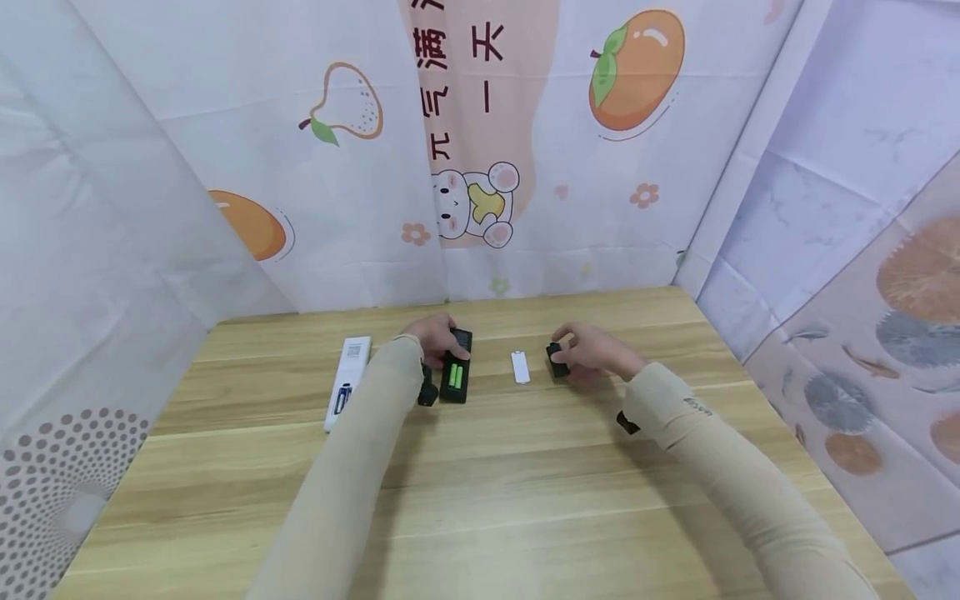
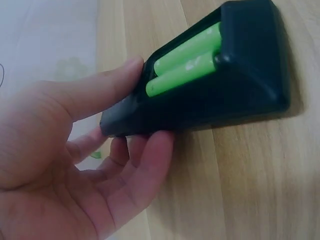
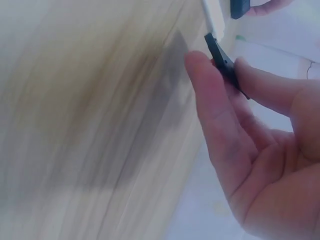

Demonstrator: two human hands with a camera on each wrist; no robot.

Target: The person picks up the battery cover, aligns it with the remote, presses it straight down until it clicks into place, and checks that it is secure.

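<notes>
My left hand (image 1: 433,337) holds a black remote control (image 1: 455,392) at its far end, thumb on the top side and fingers underneath. Two green batteries (image 2: 187,62) lie side by side in its open compartment. To the right, my right hand (image 1: 594,350) pinches a small black battery cover (image 3: 222,60) between thumb and fingers. That cover (image 1: 557,361) is tilted and apart from the remote. In the right wrist view, the near fingers hide part of it.
A white remote control (image 1: 354,358) lies on the left, with dark batteries showing in its compartment. Between the hands lies a small white cover (image 1: 520,367). The wooden table (image 1: 480,500) meets a printed curtain (image 1: 525,267) at the back.
</notes>
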